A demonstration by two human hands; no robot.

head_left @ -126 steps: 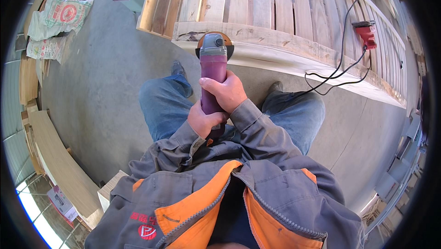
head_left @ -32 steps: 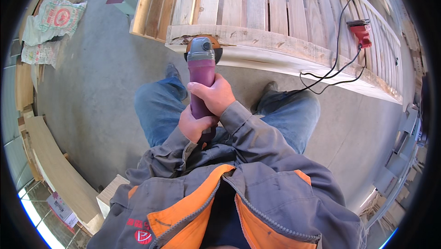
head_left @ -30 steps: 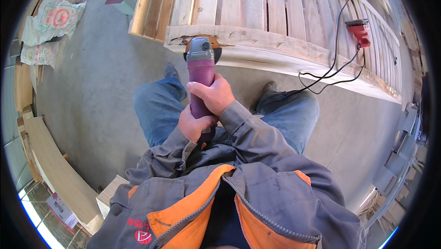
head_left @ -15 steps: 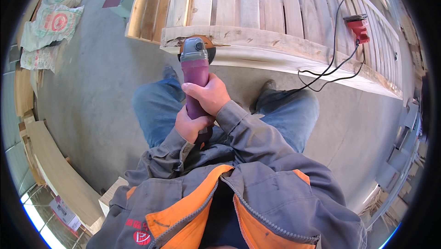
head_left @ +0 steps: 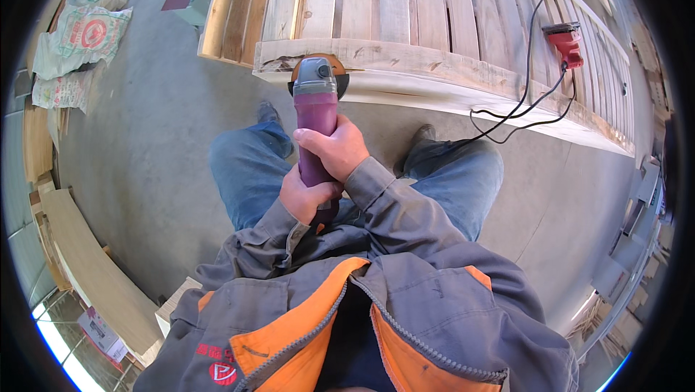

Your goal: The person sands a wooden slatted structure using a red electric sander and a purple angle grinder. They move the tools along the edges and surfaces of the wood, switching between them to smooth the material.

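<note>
The purple angle grinder (head_left: 316, 115) points away from the person, its orange disc (head_left: 338, 66) at the front edge of the slatted wooden frame (head_left: 413, 60), though whether they touch cannot be told. The right hand (head_left: 340, 149) is wrapped around the grinder's body behind its grey head (head_left: 316, 75), the left hand (head_left: 305, 195) closed around it nearer the person. Farther right, a red power tool (head_left: 568, 46) lies on the frame; white sacks (head_left: 85, 41) lie far left.

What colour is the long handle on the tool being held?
The handle is purple; it shows best in the head view.
</note>
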